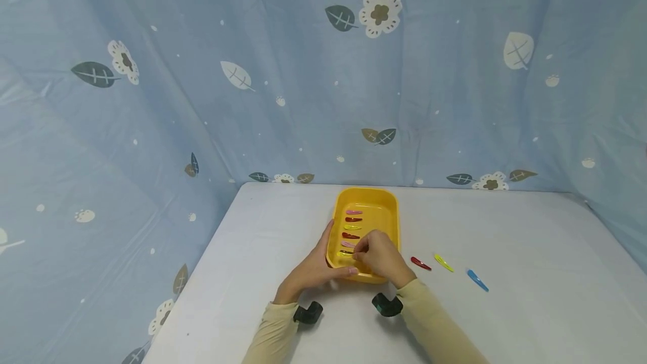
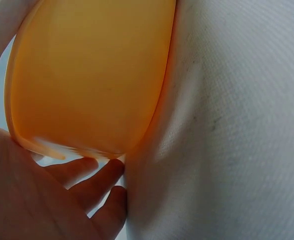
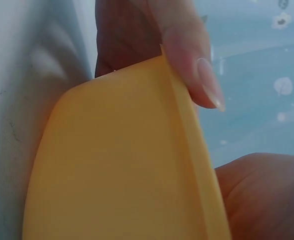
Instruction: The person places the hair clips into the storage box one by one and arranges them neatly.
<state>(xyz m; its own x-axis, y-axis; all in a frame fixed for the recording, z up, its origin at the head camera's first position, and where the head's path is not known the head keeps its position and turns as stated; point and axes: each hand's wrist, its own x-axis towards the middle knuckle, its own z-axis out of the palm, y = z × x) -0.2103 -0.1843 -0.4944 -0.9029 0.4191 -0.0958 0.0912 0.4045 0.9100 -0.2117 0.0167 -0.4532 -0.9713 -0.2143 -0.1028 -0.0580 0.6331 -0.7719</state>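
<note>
A yellow plastic tray (image 1: 393, 221) lies on the white table. My left hand (image 1: 315, 268) grips its near left corner, thumb over the near rim and fingers along the left side; the left wrist view shows those fingers against the outer wall. My right hand (image 1: 380, 254) reaches in over the right side. Its thumb and forefinger pinch the right end of a yellow snap hair clip (image 1: 345, 254), lowest in a column. Above it lie a pink clip (image 1: 347, 244), a red clip (image 1: 351, 235), a yellow clip (image 1: 352, 227), another red clip (image 1: 353, 219) and a pink one at top.
On the table right of the tray lie a red hair clip (image 1: 420, 263), a yellow hair clip (image 1: 443, 263) and a blue hair clip (image 1: 477, 280). Black wrist-camera mounts (image 1: 387, 305) sit at both sleeves. A blue patterned cloth (image 1: 303, 72) hangs behind the table.
</note>
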